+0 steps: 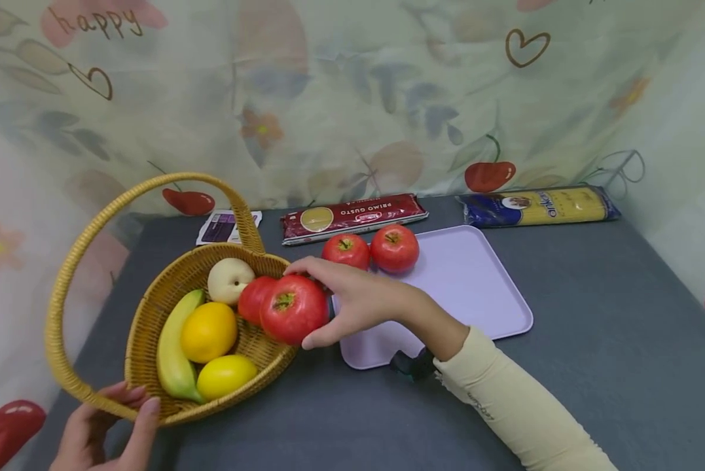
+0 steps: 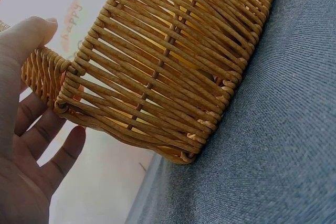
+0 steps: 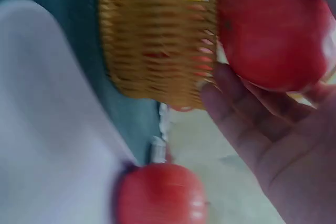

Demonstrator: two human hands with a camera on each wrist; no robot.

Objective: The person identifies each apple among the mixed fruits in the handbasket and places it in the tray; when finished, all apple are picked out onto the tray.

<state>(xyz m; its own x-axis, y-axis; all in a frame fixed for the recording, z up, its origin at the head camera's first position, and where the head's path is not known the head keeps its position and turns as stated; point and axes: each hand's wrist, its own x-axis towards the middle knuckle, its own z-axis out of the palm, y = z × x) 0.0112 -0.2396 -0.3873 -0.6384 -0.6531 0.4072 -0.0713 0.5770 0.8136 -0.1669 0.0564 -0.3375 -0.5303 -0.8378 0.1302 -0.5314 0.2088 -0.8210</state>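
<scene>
My right hand grips a red apple at the right rim of the wicker basket. In the right wrist view, the fingers curl round that apple beside the basket's woven wall. With thumb and fingers, my left hand holds the base of the basket's handle at the near left. Inside lie a banana, an orange fruit, a lemon, a pale round fruit and another red fruit, partly hidden behind the held apple.
Two apples sit on the far left part of a lilac tray. Behind are a red pasta packet, a yellow and blue pasta packet and a small purple-and-white packet. A patterned curtain backs the grey table.
</scene>
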